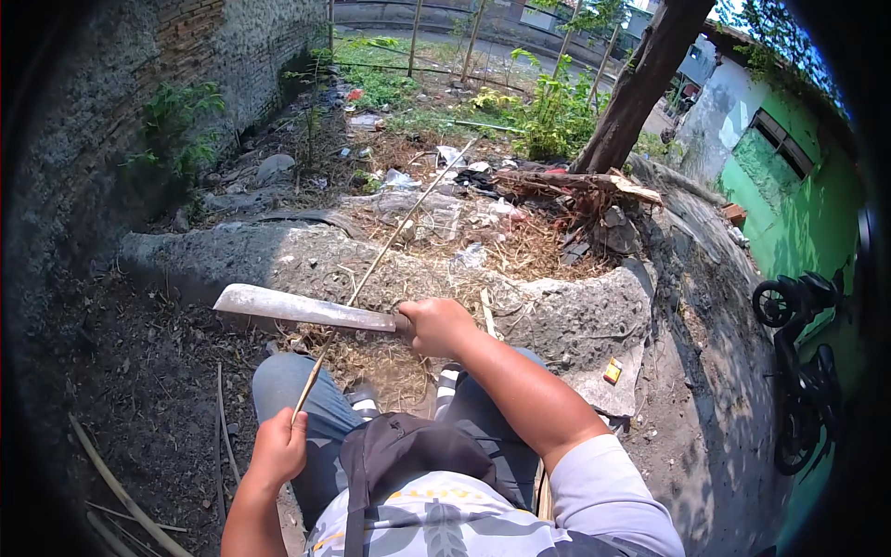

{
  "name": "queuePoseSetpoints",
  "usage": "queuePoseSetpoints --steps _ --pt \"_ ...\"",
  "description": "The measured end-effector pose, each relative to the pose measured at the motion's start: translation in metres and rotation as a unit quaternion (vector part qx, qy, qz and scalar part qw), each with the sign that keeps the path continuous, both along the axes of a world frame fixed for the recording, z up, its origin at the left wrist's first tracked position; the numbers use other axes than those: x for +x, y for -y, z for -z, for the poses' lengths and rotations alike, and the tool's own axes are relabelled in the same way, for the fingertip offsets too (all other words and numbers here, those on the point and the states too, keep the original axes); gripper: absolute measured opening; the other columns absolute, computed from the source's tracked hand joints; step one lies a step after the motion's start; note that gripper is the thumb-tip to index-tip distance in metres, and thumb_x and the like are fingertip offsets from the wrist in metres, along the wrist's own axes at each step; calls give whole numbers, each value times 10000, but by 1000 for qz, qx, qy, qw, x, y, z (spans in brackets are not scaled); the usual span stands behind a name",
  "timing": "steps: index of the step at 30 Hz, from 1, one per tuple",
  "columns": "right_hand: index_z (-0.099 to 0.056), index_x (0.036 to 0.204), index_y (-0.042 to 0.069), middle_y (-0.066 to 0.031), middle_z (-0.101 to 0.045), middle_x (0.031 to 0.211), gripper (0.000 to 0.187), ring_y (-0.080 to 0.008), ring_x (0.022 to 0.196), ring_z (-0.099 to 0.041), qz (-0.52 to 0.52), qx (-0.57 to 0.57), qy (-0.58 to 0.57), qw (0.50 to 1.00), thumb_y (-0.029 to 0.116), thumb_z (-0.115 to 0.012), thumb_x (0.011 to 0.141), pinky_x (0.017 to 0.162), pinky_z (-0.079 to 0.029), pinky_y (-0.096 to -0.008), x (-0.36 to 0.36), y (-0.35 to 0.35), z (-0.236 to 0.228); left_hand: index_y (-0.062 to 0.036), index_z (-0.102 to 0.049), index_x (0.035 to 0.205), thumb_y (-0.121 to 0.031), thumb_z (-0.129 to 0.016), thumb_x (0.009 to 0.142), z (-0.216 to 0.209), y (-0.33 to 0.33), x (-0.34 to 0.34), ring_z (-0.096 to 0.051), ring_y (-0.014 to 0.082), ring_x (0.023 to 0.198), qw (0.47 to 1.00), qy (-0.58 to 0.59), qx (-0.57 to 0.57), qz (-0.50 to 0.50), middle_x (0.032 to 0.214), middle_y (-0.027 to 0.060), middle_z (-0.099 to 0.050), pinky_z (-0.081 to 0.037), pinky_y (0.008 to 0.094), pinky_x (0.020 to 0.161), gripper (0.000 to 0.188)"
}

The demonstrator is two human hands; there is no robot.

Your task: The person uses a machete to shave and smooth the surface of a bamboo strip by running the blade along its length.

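Observation:
My right hand [434, 327] is closed around the handle of a machete [302, 306], whose broad pale blade points to the left over my knees. Pinched in my left hand [278, 447] is the near end of a long thin stick [388, 243], perhaps a split strip of wood or bamboo. It slants up and away to the right, its far tip over the littered ground. The blade crosses the stick a little above my left knee; whether they touch I cannot tell.
A low rough concrete ledge [566, 320] runs before me, with a small yellow-and-red box [613, 370] on it. Long strips [116, 483] lie at my left. Beyond are litter, a leaning tree trunk [640, 88] and a brick wall [176, 56]. Motorbikes [798, 362] stand far right.

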State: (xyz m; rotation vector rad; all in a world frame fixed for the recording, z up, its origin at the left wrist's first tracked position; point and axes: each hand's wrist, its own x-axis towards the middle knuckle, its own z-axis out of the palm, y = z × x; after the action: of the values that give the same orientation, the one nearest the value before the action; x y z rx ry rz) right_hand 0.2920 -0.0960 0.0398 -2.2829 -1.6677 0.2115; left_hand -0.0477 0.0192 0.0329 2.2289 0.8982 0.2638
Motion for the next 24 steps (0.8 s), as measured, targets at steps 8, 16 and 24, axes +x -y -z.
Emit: queuePoseSetpoints --steps 8,16,24 --pt "-654 986 128 -164 -720 914 266 -381 919 -697 64 -23 -12 998 135 -686 722 781 -561 -495 22 1 6 15 -559 851 -276 -537 1051 -13 4 -4 -585 467 659 999 -32 -33 -5 711 247 -609 -454 487 609 354" --pt "-665 990 132 -171 -722 904 254 -380 906 -702 31 -46 29 998 140 -671 736 784 -559 -495 14 0 -17 6 -561 848 -301 -520 1064 -12 7 -21 -553 382 599 998 -6 -56 0 667 207 -580 -446 453 593 378" --pt "-661 987 129 -164 -717 924 235 -366 929 -700 -23 -74 43 996 145 -671 752 803 -558 -486 -22 -5 -39 0 -567 860 -311 -514 1069 0 12 -41 -554 336 590 997 34 -60 -23 659 185 -575 -439 440 585 379"
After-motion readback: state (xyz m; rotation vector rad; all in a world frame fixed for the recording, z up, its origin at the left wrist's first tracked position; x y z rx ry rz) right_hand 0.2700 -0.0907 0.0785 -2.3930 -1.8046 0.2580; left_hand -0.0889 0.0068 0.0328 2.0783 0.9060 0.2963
